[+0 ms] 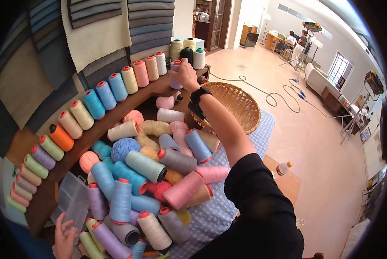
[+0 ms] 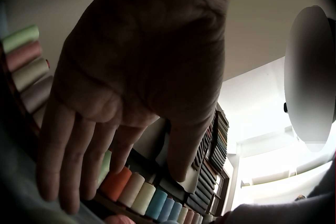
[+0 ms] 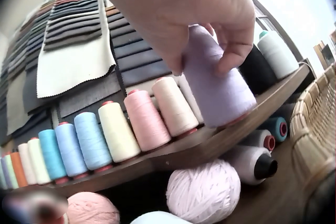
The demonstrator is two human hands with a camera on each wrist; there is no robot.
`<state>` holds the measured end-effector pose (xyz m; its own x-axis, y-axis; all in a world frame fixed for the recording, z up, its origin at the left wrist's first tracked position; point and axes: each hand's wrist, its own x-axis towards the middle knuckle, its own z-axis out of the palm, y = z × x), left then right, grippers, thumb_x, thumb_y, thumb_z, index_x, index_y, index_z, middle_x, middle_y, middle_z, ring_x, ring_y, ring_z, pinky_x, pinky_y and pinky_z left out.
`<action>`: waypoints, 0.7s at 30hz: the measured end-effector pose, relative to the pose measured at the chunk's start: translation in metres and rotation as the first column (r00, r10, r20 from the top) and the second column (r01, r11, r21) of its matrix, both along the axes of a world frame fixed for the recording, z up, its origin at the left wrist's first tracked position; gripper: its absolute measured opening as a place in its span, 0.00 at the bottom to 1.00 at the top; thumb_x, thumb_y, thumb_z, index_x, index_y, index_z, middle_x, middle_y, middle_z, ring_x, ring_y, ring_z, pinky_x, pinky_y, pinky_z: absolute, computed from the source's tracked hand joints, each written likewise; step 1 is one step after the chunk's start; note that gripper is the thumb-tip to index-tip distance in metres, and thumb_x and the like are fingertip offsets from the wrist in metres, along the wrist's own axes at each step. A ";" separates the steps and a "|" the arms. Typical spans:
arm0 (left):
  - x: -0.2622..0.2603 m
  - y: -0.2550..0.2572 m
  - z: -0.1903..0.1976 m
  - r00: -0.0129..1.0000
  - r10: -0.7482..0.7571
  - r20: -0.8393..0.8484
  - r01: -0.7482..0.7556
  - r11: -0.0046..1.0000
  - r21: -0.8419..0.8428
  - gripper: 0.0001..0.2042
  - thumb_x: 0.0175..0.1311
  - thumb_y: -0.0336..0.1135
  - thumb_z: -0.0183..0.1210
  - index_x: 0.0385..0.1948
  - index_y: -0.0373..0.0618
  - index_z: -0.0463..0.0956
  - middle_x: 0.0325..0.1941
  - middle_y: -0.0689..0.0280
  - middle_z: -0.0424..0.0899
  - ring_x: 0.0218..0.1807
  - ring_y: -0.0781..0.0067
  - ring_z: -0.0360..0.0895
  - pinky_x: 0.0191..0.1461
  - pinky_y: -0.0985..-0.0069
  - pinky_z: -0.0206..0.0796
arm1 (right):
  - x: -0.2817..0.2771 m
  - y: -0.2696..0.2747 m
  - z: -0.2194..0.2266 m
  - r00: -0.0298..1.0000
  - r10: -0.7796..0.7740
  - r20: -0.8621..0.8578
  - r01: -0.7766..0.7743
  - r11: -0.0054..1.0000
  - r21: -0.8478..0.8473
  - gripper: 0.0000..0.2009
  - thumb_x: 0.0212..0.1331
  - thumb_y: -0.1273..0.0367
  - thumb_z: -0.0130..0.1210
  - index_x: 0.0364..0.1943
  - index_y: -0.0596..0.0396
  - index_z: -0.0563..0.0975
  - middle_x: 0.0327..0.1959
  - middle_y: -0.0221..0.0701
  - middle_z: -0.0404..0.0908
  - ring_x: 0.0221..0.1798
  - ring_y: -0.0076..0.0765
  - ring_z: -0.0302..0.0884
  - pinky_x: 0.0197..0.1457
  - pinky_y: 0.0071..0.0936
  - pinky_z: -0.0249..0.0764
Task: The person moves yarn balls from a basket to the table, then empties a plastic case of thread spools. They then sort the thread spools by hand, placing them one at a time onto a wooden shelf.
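My right hand [image 1: 186, 76] pinches a lavender thread cone [image 3: 215, 85] from above, thumb on one side and fingers on the other. In the right wrist view the cone's base is right at the shelf board [image 3: 210, 145], beside a cream cone [image 3: 176, 107] and a black cone [image 3: 257, 71]. Low at the left in the head view, my left hand [image 1: 65, 237] has its fingers extended and holds nothing. It is next to a clear plastic box [image 1: 70, 196]. The left wrist view shows its palm [image 2: 142, 61] with fingers spread a little.
A row of coloured cones [image 1: 94, 103] lines the curved shelf. Below, a pile of cones and yarn balls [image 1: 125, 150] covers much of the checked cloth [image 1: 210, 211]. A wicker basket [image 1: 252, 103] stands right of the shelf end. Fabric swatches [image 1: 98, 39] hang behind.
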<state>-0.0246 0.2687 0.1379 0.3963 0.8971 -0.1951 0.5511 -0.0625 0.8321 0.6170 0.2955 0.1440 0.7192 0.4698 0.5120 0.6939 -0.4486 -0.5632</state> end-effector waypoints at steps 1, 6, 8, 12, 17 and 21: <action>0.000 0.000 0.001 1.000 0.000 0.000 0.000 1.000 0.001 0.28 0.62 0.37 0.54 0.64 0.50 0.55 0.50 0.60 0.71 0.39 0.78 0.74 0.41 0.84 0.67 | 0.002 0.001 -0.002 0.996 -0.003 -0.092 0.005 1.000 0.013 0.29 0.44 0.55 0.64 0.46 0.58 0.67 0.49 0.49 0.68 0.48 0.57 0.74 0.50 0.40 0.73; 0.002 -0.003 0.004 1.000 0.013 -0.002 -0.013 1.000 -0.008 0.28 0.62 0.37 0.55 0.64 0.51 0.56 0.49 0.60 0.71 0.38 0.79 0.73 0.41 0.83 0.67 | 0.008 0.013 -0.014 0.969 -0.147 -0.200 0.154 0.988 0.018 0.34 0.41 0.52 0.65 0.49 0.60 0.67 0.47 0.50 0.71 0.51 0.55 0.72 0.52 0.38 0.71; 0.004 -0.003 0.005 1.000 0.021 -0.009 -0.021 1.000 -0.013 0.28 0.62 0.38 0.55 0.64 0.51 0.56 0.49 0.61 0.71 0.39 0.79 0.73 0.41 0.83 0.67 | 0.015 0.022 -0.018 0.959 -0.165 -0.232 0.189 0.979 0.083 0.35 0.41 0.53 0.66 0.50 0.60 0.67 0.45 0.51 0.73 0.52 0.53 0.72 0.53 0.38 0.71; 0.004 -0.003 0.005 0.999 0.034 -0.012 -0.034 0.999 -0.024 0.28 0.62 0.38 0.55 0.64 0.51 0.56 0.49 0.61 0.71 0.39 0.78 0.73 0.41 0.83 0.66 | 0.022 0.034 -0.026 0.962 -0.137 -0.236 0.168 0.978 0.120 0.34 0.41 0.54 0.65 0.48 0.62 0.66 0.44 0.53 0.73 0.51 0.56 0.73 0.54 0.40 0.70; 0.001 0.000 0.000 1.000 0.027 -0.011 -0.027 0.999 -0.016 0.28 0.61 0.36 0.54 0.64 0.51 0.56 0.49 0.61 0.71 0.39 0.78 0.72 0.42 0.83 0.66 | 0.022 0.041 -0.031 0.944 -0.120 -0.307 0.197 0.952 0.233 0.25 0.48 0.66 0.61 0.46 0.60 0.62 0.43 0.54 0.75 0.48 0.61 0.74 0.51 0.46 0.72; 0.006 -0.003 0.004 0.999 0.036 -0.008 -0.036 0.999 -0.017 0.28 0.61 0.34 0.54 0.64 0.49 0.56 0.49 0.60 0.71 0.39 0.78 0.73 0.42 0.83 0.66 | 0.031 0.050 -0.040 0.946 -0.154 -0.286 0.217 0.955 0.204 0.24 0.48 0.66 0.61 0.46 0.60 0.62 0.42 0.53 0.76 0.47 0.60 0.75 0.50 0.45 0.73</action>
